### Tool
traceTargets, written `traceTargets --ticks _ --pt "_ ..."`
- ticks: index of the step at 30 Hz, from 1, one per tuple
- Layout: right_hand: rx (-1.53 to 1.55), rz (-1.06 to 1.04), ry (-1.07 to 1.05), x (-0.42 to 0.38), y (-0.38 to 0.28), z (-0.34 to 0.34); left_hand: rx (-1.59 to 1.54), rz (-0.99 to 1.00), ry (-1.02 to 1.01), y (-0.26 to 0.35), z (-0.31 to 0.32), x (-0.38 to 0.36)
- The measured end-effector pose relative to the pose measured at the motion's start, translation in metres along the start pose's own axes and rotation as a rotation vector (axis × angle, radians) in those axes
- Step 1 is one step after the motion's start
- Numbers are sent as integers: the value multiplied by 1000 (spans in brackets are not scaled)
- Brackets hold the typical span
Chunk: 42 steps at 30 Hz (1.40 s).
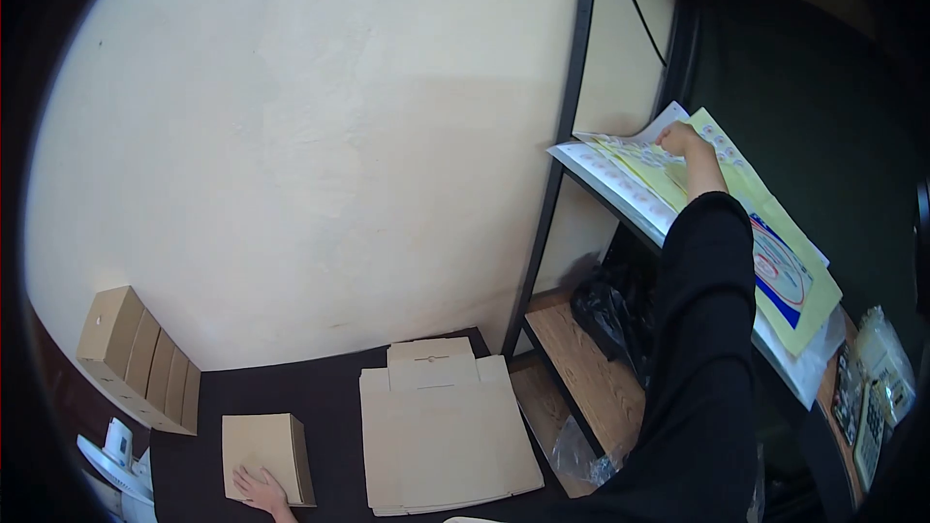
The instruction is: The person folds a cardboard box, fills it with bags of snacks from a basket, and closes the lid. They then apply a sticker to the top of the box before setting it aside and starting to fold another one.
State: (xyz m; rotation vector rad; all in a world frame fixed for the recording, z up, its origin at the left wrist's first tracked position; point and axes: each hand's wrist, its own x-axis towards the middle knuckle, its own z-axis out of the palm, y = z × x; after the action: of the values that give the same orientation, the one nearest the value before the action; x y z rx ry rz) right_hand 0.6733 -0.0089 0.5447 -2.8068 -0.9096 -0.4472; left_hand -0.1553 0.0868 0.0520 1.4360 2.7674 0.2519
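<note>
My left hand [260, 492] lies with spread fingers on top of a closed brown cardboard box [257, 441] on the dark table. My right hand [678, 139] reaches up to the shelf at the upper right, its fingers curled at the far end of the printed yellow sheets [722, 160]. Whether a sheet is between those fingers is too small to make out. White sticker sheets [620, 179] lie under the yellow ones. A blue and white print [778, 269] shows on a yellow sheet nearer to me.
Flat unfolded cardboard [446, 441] is stacked on the dark table [329, 383]. Several brown boxes [145, 358] stand in a row at the left, near a white fan [118, 460]. A black bag [615, 315] sits on the lower wooden shelf. A calculator [869, 431] lies at the right.
</note>
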Motion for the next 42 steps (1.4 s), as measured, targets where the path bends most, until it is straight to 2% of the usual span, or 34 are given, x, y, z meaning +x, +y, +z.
traceTargets --ticks 3,7,10,12,13,14,17,19,21,30,34,37,40,42 --pt "40 31 6 12 5 13 5 -5 -17 4 0 1" --pt "121 -33 -49 10 0 27 15 -12 -16 5 -1 -1" --pt "77 69 -30 9 0 39 -1 0 -15 -1 6 5" --pt "280 162 -3 -9 -2 24 6 17 18 -8 15 7" --pt "176 115 -103 -9 -5 11 57 257 370 -9 14 2" --pt "178 125 -107 -12 -8 2 110 501 718 -10 13 -1" --pt "234 49 -311 -28 -19 -12 118 416 599 -12 17 3" --pt "213 50 -353 -28 -19 -13 125 372 535 -12 19 4" --pt "183 21 -402 -24 -22 -13 -19 18 42 -10 19 13" --pt "116 -46 -362 -22 -5 -4 -52 32 50 -11 16 11" --pt "189 -64 -362 -14 -2 3 -51 35 44 -11 18 12" --pt "137 -147 -376 -19 -1 1 -35 24 46 -9 18 11" --pt "136 -140 -416 -3 5 10 -39 -3 39 -6 13 9" --pt "118 -3 -345 18 12 25 -48 -16 8 -2 4 4"
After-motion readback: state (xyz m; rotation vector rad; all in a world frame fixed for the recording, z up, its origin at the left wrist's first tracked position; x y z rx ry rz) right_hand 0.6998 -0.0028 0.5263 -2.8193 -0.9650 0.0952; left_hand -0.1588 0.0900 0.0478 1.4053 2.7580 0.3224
